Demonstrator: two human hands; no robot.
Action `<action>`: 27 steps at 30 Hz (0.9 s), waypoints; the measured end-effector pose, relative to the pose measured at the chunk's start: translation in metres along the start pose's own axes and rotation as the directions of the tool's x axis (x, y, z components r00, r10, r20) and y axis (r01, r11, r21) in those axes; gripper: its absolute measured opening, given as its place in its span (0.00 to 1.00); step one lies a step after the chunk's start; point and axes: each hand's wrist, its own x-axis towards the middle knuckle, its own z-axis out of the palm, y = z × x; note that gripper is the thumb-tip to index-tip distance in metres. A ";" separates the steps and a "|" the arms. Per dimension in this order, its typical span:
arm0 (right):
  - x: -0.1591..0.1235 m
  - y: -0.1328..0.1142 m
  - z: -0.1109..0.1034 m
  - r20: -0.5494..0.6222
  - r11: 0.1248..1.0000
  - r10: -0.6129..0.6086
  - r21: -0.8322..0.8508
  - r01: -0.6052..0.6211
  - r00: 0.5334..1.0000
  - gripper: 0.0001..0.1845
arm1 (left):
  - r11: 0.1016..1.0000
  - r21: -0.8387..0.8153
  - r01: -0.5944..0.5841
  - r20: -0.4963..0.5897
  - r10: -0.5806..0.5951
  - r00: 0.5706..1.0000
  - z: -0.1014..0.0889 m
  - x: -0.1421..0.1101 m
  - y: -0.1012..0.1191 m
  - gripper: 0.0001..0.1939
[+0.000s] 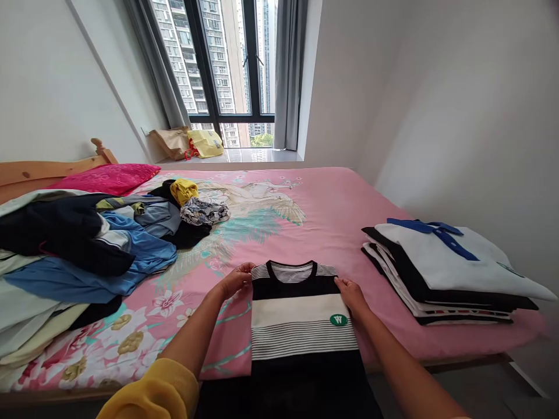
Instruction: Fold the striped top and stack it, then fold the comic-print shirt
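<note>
A black-and-white striped knit T-shirt with a green round badge (301,314) is laid flat on the near edge of the bed with the pink floral sheet (314,209), its narrowed body lying between the two hands. Its left shoulder edge is pinched by the left hand (236,280), fingers (245,270) curled onto the cloth. The right edge is gripped by the right hand (351,294); a stack of folded white and black shirts (445,273) is seen well to the right.

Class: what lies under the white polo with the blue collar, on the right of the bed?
Under the polo sits a stack of folded clothes, black and white layers on the pink sheet. Only their edges show; the rest is covered.
</note>
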 end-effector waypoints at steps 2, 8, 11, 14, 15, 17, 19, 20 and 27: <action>0.003 -0.001 0.001 0.003 1.000 0.005 0.004 -0.005 1.000 0.24 | 0.996 0.086 0.014 0.053 -0.019 0.998 -0.001 0.003 0.009 0.14; 0.016 -0.004 0.003 0.020 1.000 0.006 0.004 -0.006 1.000 0.24 | 0.944 0.329 0.038 0.139 -0.088 0.986 -0.003 0.009 0.030 0.09; 0.020 -0.004 0.004 0.028 1.000 0.001 -0.015 -0.001 1.000 0.24 | 0.916 0.401 0.014 0.180 -0.094 0.979 -0.005 0.014 0.038 0.08; 0.020 -0.002 0.004 0.026 0.999 -0.007 -0.043 0.008 1.000 0.23 | 0.881 0.473 -0.031 0.214 -0.081 0.973 -0.009 0.021 0.041 0.05; 0.019 -0.002 0.004 0.023 0.998 -0.010 -0.054 0.011 1.000 0.23 | 0.866 0.498 -0.044 0.217 -0.075 0.973 -0.011 0.023 0.042 0.04; 0.019 -0.002 0.004 0.017 0.997 -0.016 -0.074 0.017 1.000 0.22 | 0.837 0.545 -0.056 0.211 -0.072 0.975 -0.015 0.027 0.041 0.01; 0.018 -0.002 0.004 0.012 0.995 -0.023 -0.093 0.024 1.000 0.22 | 0.816 0.576 -0.046 0.193 -0.081 0.978 -0.019 0.028 0.037 0.00; 0.018 -0.002 0.004 0.010 0.994 -0.026 -0.101 0.027 1.000 0.22 | 0.811 0.585 -0.035 0.180 -0.087 0.980 -0.020 0.028 0.034 0.01; 0.020 0.001 0.004 0.015 0.987 -0.038 -0.154 0.040 0.999 0.23 | 0.851 0.522 0.058 0.105 -0.132 0.986 -0.024 0.023 0.018 0.12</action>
